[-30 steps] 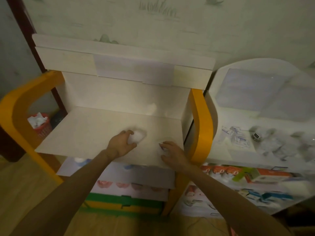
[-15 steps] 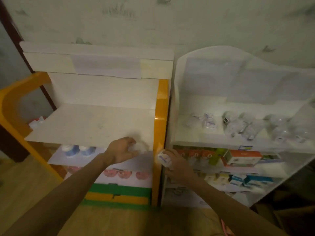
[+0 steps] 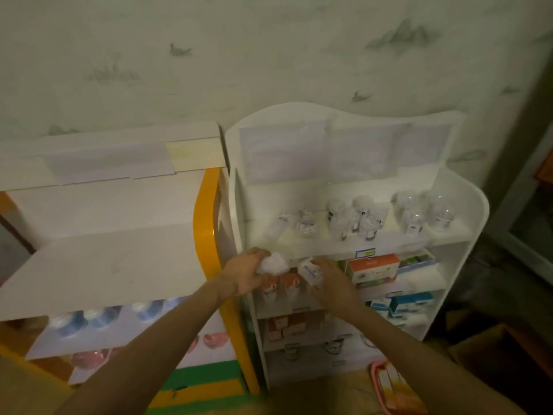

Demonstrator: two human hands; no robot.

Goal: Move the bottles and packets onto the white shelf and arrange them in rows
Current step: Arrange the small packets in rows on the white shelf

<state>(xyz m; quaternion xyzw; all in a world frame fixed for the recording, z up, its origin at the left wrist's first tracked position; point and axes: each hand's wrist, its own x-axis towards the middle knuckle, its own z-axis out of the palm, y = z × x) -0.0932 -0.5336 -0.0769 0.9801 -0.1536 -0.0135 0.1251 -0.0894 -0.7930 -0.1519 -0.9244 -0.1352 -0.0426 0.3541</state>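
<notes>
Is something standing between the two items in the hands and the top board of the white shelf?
Nothing visible: left hand grips a crumpled white packet, right hand a small white bottle, before the white shelf's bare near-left corner.

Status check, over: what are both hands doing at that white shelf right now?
Left hand grips a crumpled white packet. Right hand grips a small white bottle. Both at the front edge of the white shelf; clear bottles stand behind.

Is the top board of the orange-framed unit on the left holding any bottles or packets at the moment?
No, the top board of the orange-framed unit is bare; the clear bottles and packets sit on the white shelf beside it.
</notes>
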